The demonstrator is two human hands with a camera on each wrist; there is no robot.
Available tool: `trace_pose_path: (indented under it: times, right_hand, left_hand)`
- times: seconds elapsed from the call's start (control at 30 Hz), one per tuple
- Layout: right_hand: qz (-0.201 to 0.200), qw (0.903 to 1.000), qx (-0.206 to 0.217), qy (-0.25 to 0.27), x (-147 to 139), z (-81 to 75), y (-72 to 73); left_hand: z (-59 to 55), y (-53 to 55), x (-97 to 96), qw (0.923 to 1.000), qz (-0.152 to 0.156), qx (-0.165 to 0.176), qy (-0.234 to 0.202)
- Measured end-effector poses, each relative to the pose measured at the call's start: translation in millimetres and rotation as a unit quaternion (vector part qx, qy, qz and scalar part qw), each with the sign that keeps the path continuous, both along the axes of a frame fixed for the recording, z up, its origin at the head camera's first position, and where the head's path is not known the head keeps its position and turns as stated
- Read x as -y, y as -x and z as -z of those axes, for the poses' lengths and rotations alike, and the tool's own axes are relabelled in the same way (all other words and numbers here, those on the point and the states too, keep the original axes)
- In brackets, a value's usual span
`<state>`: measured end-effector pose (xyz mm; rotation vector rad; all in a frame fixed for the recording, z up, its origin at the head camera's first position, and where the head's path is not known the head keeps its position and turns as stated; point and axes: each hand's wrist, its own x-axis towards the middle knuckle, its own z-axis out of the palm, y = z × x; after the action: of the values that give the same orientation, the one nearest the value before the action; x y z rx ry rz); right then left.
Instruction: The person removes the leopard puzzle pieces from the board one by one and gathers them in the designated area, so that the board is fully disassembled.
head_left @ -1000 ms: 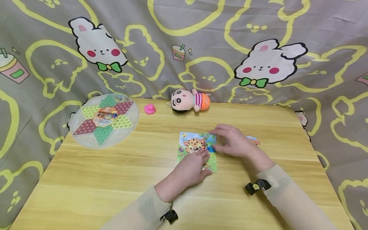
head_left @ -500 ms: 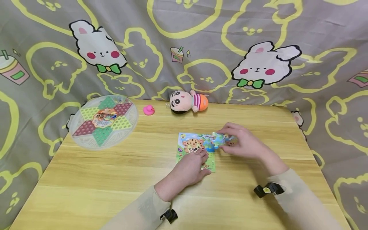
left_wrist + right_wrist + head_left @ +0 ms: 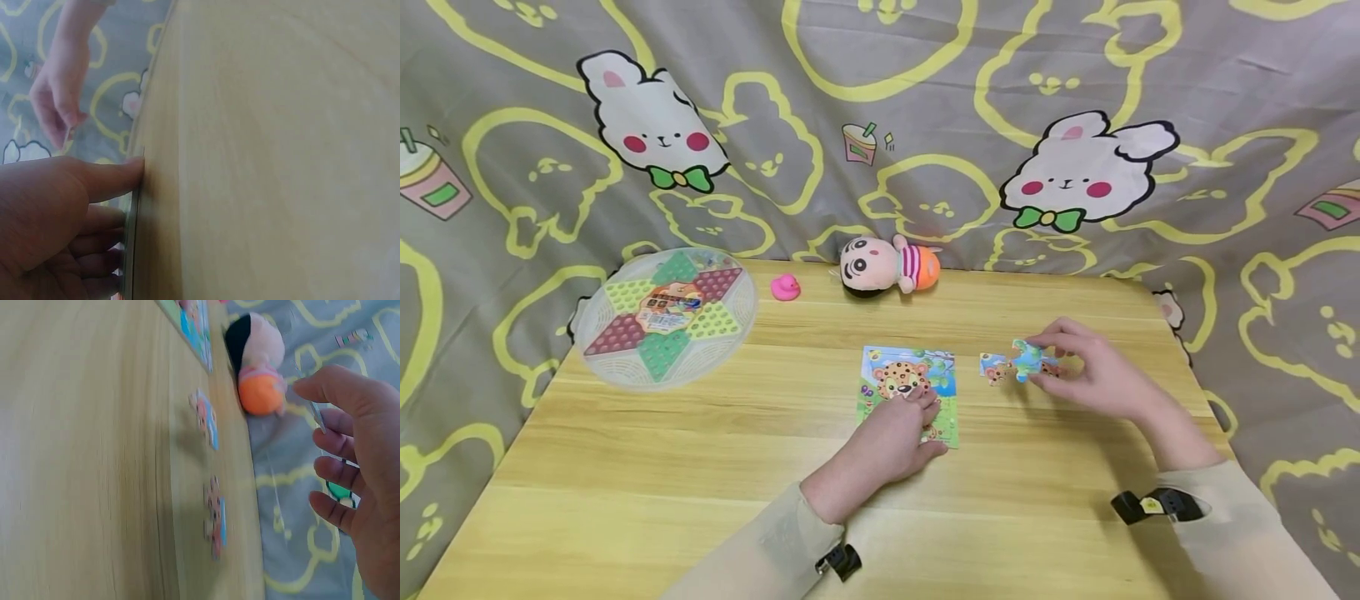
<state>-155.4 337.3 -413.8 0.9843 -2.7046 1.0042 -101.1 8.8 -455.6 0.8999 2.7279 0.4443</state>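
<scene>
A jigsaw puzzle (image 3: pixel 945 417) with a leopard picture lies flat on the table, partly hidden by my left hand (image 3: pixel 887 433). The fingers of that hand rest on the picture, and its thumb touches near the lower right corner; in the left wrist view the thumb (image 3: pixel 119 178) reaches the puzzle's edge. Right of the puzzle, my right hand (image 3: pixel 1093 371) pinches a blue and green puzzle piece (image 3: pixel 1027 360) between thumb and fingers. Seen from the right wrist, this piece (image 3: pixel 318 415) is nearly edge-on. Two loose pieces lie close by: one leopard piece (image 3: pixel 992 367) and another (image 3: pixel 215 519) partly behind the right hand.
A plush doll (image 3: pixel 891 265) lies at the table's back edge, with a pink rubber duck (image 3: pixel 786 287) to its left. At the back left is a round Chinese checkers board (image 3: pixel 662 367). A patterned curtain (image 3: pixel 940 108) hangs behind the wooden table (image 3: pixel 700 467).
My right hand has moved right from the puzzle's upper right corner, carrying the blue and green piece. A loose leopard piece has come into view. My left hand stays on the puzzle.
</scene>
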Motion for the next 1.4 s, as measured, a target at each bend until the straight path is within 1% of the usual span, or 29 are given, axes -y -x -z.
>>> trace_pose_path:
  times: [0.17,0.3,0.47,0.73,0.87,1.0,1.13,1.4]
  right_hand:
    - [0.039,0.999,-0.011,-0.02,-22.4,4.7,-2.0]
    - [0.053,0.9979,-0.016,-0.035,-39.1,7.7,-1.9]
    - [0.062,0.9968,0.004,-0.051,-56.7,12.2,-0.9]
    - [0.082,0.9922,0.043,-0.084,-81.0,24.8,3.3]
    - [0.086,0.991,0.054,-0.089,-91.8,29.1,3.0]
    - [0.083,0.9905,0.055,-0.095,-100.1,32.1,1.0]
    - [0.086,0.9886,0.059,-0.109,-106.0,34.6,-0.4]
    - [0.088,0.9846,0.083,-0.126,-112.9,37.4,-2.0]
  left_hand:
    - [0.0,-0.3,0.2,1.0,0.0,-0.002,-0.002]
    - [0.4,0.0,0.0,1.0,0.001,-0.005,-0.001]
    - [0.9,0.3,0.2,1.0,0.003,-0.006,-0.001]
    - [0.6,0.7,0.0,1.0,0.002,-0.005,-0.001]
    - [0.3,0.5,-0.3,1.0,0.003,-0.008,0.001]
    - [0.2,0.2,-0.5,0.9999,0.004,-0.009,0.003]
    - [0.4,0.2,-0.2,1.0,0.002,-0.01,0.002]
    - [0.4,-0.7,0.6,1.0,0.001,-0.008,-0.001]
